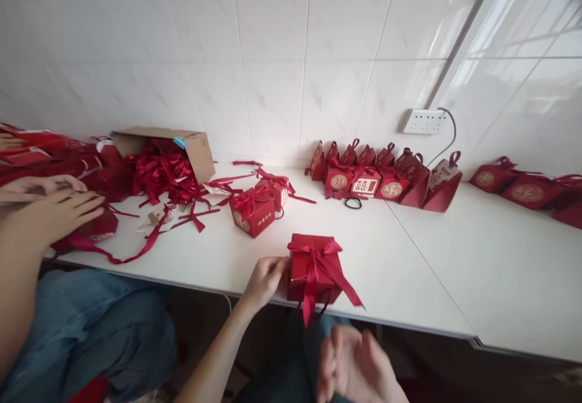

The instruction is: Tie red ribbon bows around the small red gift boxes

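Left hand [266, 279] grips the gift box [304, 273] by its side wall; right hand [359, 363] spread, empty. Box likely light, crushable card: hold walls, not ribbon [319, 253].

We see a deep red gift box [297, 273] tied with a matching red bow [318, 256], a row of red boxes [366, 185] bearing round gold emblems [391, 189], a brown carton [200, 151] spilling red ribbons [159, 176], a white table [409, 257] and faintly veined white tiles [273, 57].

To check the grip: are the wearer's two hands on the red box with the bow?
No, only the left hand touches the red box; the right hand is open below it, apart.
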Available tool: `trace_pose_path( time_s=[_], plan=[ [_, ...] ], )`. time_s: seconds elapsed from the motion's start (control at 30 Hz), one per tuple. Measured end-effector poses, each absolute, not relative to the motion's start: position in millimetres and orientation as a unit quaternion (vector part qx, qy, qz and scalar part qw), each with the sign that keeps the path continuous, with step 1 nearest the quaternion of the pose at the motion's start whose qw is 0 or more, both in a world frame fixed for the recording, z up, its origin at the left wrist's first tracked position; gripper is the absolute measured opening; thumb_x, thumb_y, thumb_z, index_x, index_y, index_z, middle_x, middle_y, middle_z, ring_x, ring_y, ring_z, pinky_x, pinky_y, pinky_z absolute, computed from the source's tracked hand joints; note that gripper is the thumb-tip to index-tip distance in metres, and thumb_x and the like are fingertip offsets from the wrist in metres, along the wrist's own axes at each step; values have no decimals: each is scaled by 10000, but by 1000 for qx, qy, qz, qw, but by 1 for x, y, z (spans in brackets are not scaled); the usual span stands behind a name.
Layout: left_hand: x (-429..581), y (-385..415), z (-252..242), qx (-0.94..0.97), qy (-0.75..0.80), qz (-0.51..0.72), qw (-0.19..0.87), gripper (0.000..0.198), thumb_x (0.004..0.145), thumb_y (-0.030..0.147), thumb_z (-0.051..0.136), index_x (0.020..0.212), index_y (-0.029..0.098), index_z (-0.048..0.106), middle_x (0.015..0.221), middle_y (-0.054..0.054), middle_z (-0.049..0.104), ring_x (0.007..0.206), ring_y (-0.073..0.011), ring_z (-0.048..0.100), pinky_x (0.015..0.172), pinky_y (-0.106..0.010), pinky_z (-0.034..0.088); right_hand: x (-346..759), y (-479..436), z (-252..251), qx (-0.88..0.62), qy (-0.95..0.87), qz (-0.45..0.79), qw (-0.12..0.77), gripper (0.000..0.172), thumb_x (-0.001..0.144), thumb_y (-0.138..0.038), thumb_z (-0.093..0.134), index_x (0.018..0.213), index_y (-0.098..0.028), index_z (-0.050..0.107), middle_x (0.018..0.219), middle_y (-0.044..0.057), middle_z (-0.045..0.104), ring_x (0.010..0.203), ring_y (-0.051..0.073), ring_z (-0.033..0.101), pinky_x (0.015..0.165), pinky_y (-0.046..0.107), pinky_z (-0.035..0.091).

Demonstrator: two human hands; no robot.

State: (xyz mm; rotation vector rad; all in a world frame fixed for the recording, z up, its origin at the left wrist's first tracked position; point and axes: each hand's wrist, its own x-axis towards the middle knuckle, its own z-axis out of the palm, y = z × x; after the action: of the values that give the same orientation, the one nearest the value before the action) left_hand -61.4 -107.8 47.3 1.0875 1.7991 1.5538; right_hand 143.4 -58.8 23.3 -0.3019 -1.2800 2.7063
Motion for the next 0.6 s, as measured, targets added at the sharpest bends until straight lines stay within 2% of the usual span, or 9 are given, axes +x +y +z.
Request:
trace_pose_path(
  time_s=[0.07, 0.13, 0.17, 0.27, 0.33, 0.4, 0.47, 0.53, 0.6],
  plan=[
    [-61, -108, 48, 403, 661, 570, 277, 476, 803, 524, 451, 476, 182, 400, 466, 28, 408, 484, -107, 368, 497, -244, 274, 144, -61, 41, -111, -376, 915, 97, 651, 659, -812, 455, 739, -182, 598, 680, 39, 652, 560, 153, 633, 622, 317, 508],
    [-61, -107, 48, 394, 664, 575, 272, 466, 805, 506, 466, 477, 179, 419, 471, 27, 423, 489, -110, 379, 506, -245, 285, 144, -63, 58, -85, -412, 905, 58, 640, 637, -778, 525, 784, -166, 641, 838, 115, 695, 733, 223, 680, 725, 368, 503],
    [-61, -107, 48, 387, 668, 578, 265, 455, 804, 497, 476, 482, 178, 426, 474, 28, 426, 495, -111, 385, 511, -244, 290, 143, -64, 64, -68, -419, 904, 43, 696, 585, -819, 518, 795, -168, 649, 896, 137, 696, 773, 248, 682, 714, 380, 505],
    [-61, -106, 47, 374, 681, 582, 242, 438, 807, 485, 471, 500, 175, 454, 484, 24, 456, 505, -120, 417, 521, -245, 309, 136, -65, 72, -68, -411, 908, 54, 844, 489, -942, 349, 772, -199, 632, 990, 139, 679, 687, 229, 673, 603, 376, 511],
    [-61, -106, 47, 376, 686, 578, 231, 447, 822, 486, 442, 502, 174, 464, 486, 18, 473, 505, -124, 437, 524, -245, 322, 130, -66, 73, -73, -457, 885, 46, 745, 581, -891, 377, 667, -186, 603, 975, 128, 683, 648, 190, 656, 658, 364, 504],
    [-62, -106, 46, 382, 688, 573, 227, 458, 834, 484, 421, 498, 176, 457, 484, 18, 474, 504, -123, 445, 525, -242, 328, 126, -69, 74, -42, -532, 845, -20, 579, 641, -743, 562, 554, -171, 548, 875, 112, 692, 701, 183, 651, 746, 327, 481],
    [-62, -106, 44, 386, 688, 570, 230, 460, 838, 483, 418, 496, 176, 448, 484, 20, 471, 503, -121, 443, 521, -240, 325, 126, -74, 73, -16, -545, 836, -59, 525, 606, -656, 672, 500, -180, 476, 735, 75, 665, 690, 177, 637, 718, 295, 480],
    [-63, -106, 44, 388, 688, 567, 233, 454, 830, 484, 432, 498, 175, 449, 482, 23, 467, 501, -119, 435, 516, -239, 315, 127, -78, 68, -38, -504, 863, 0, 571, 621, -672, 645, 457, -199, 370, 526, 3, 547, 492, 118, 544, 591, 258, 477],
    [-62, -105, 44, 387, 688, 567, 235, 450, 829, 481, 437, 501, 174, 452, 483, 24, 466, 502, -119, 431, 516, -239, 308, 127, -80, 59, -103, -491, 861, 80, 588, 670, -659, 610, 440, -202, 322, 398, -58, 384, 366, 58, 366, 491, 212, 430]
  ],
)
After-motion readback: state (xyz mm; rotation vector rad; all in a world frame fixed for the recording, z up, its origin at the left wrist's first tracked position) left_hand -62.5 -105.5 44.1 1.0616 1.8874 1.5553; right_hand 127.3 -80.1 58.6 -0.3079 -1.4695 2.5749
